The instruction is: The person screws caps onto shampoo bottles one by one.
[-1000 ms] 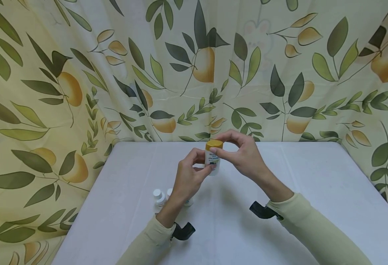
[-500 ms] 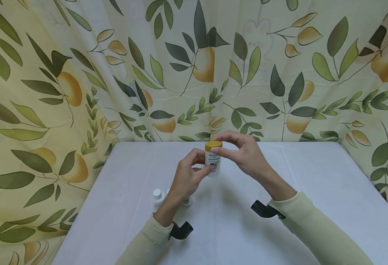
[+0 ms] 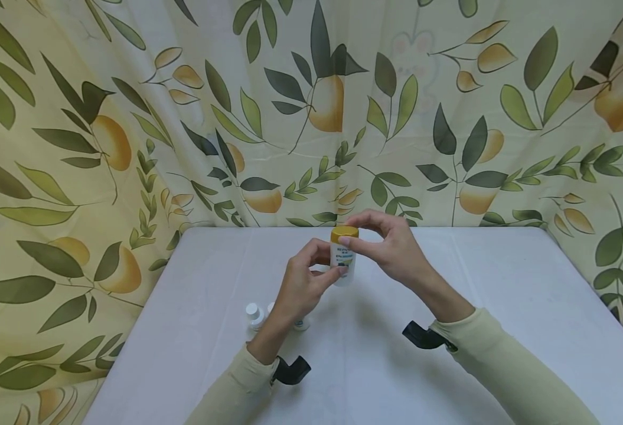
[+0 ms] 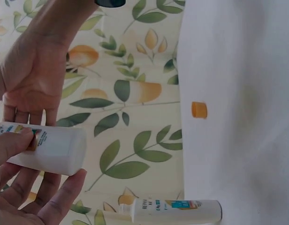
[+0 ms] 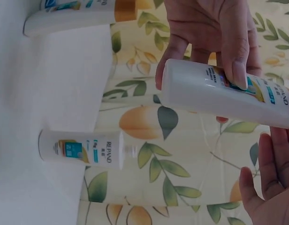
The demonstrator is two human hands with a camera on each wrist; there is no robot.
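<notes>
A white plastic bottle [image 3: 343,257] with a printed label is held upright above the table in the head view. Its gold cap [image 3: 345,232] is on top. My left hand [image 3: 302,280] holds the lower body, thumb in front. Thumb and fingers of my right hand [image 3: 395,251] pinch the cap from the right side. In the left wrist view the bottle's bottom [image 4: 76,152] points towards the table. The right wrist view shows the left thumb [image 5: 237,65] pressed on the label, while the cap is outside that view.
Two white-topped bottles [image 3: 255,313] stand behind my left forearm, partly hidden. In the right wrist view stand an uncapped bottle [image 5: 83,147] and a gold-capped bottle [image 5: 72,16]. A loose orange cap [image 4: 199,110] lies on the white table [image 3: 183,354]. A patterned curtain [image 3: 210,136] borders the table.
Both hands keep their hold on the bottle and its cap. The bottle sits very slightly lower than a second ago, and my left forearm has shifted slightly left.
</notes>
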